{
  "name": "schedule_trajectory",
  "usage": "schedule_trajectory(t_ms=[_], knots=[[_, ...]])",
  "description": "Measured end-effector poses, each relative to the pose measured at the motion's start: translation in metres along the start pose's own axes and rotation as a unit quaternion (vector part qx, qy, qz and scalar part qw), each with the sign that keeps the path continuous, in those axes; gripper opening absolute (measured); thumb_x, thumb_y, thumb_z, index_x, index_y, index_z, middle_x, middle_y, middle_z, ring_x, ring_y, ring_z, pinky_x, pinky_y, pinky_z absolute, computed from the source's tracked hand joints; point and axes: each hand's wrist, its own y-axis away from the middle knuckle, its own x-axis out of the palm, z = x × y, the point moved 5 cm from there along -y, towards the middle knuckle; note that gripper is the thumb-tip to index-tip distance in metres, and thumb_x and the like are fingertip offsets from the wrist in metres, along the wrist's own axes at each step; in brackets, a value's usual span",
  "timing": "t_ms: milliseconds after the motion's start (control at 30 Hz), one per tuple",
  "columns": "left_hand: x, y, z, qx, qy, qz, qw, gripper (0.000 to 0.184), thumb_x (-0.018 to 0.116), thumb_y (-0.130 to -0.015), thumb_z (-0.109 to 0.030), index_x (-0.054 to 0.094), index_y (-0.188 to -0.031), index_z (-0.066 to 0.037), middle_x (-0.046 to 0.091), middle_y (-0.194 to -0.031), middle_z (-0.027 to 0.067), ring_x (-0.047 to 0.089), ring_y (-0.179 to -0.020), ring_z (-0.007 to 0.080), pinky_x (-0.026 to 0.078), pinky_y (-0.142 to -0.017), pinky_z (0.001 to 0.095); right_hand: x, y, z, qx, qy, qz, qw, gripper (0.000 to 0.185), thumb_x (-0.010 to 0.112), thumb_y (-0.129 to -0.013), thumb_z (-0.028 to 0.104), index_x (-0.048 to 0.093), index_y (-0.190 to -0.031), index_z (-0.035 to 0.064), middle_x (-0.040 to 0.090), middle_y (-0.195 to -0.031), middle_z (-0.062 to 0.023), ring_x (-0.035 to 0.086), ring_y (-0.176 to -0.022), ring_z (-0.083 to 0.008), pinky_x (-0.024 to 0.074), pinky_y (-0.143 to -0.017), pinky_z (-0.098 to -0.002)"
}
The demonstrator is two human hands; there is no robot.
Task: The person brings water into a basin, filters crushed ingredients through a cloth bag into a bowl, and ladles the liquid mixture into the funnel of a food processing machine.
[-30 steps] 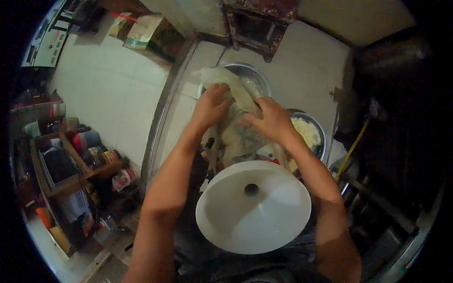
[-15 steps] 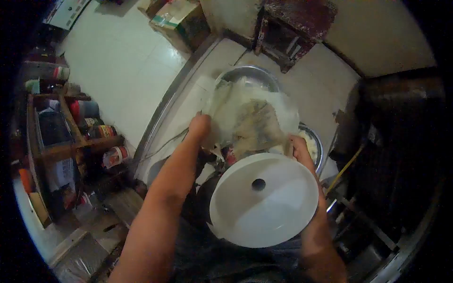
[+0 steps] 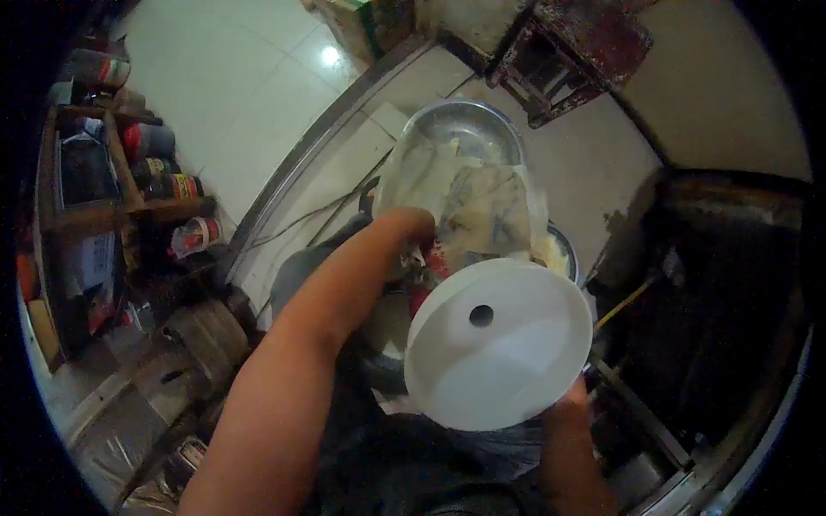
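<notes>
Left hand [image 3: 411, 227] is nearer — pale sheet [image 3: 486, 202] lies ahead-right, toward metal basin [image 3: 465, 120] — can't tell its grip (right hand hidden behind white bowl [image 3: 516, 370]).

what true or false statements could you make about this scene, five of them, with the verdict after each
1. The white bowl-shaped object shows one dark round spot. True.
2. The left hand is inside the white bowl-shaped object. False: the left hand is beyond it, near the pale sheet.
3. The worn stool stands farther from the person than the white bowl-shaped object. True.
4. The yellow rod is on the left side of the picture. False: the yellow rod is on the right side.
5. The right hand is fully in view. False: the white bowl-shaped object hides most of the right hand.
</notes>
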Motion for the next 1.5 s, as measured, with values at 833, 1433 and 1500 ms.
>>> schedule_trajectory(t_ms=[833,1433,1500], knots=[[0.041,0.293,0.088,0.043,0.161,-0.562,0.810,0.047,0.060,-0.083,-0.019,0.054,-0.129,-0.012,0.057,-0.124,0.0175,0.055,-0.114,0.0351,0.044,-0.097,0.0456,-0.119,0.076,-0.033,-0.301,0.614,-0.103,0.722,0.028,0.066,-0.074,0.033,0.065,-0.085,0.0067,0.067,-0.089,-0.0119,0.065,-0.083,-0.0315,0.0530,-0.072,-0.0449],[0.272,0.521,0.399,-0.267,0.300,-0.337,0.852,0.037,0.051,-0.095,-0.034,0.060,-0.120,-0.007,0.069,-0.089,0.0133,0.068,-0.079,0.0269,0.053,-0.071,0.0403,-0.137,0.067,-0.116,-0.186,0.133,0.017,0.973,0.012,0.060,-0.080,0.019,0.061,-0.085,0.0081,0.062,-0.075,-0.0107,0.062,-0.069,-0.0271,0.0509,-0.060,-0.0409],[0.287,0.507,0.414,-0.237,0.439,-0.314,0.808,0.040,0.050,-0.096,-0.036,0.057,-0.124,-0.008,0.069,-0.092,0.0121,0.067,-0.077,0.0221,0.053,-0.068,0.0386,-0.127,0.078,-0.118,-0.170,0.099,0.020,0.980,0.013,0.062,-0.080,0.020,0.061,-0.086,0.0083,0.061,-0.075,-0.0100,0.061,-0.069,-0.0263,0.0507,-0.059,-0.0405]])
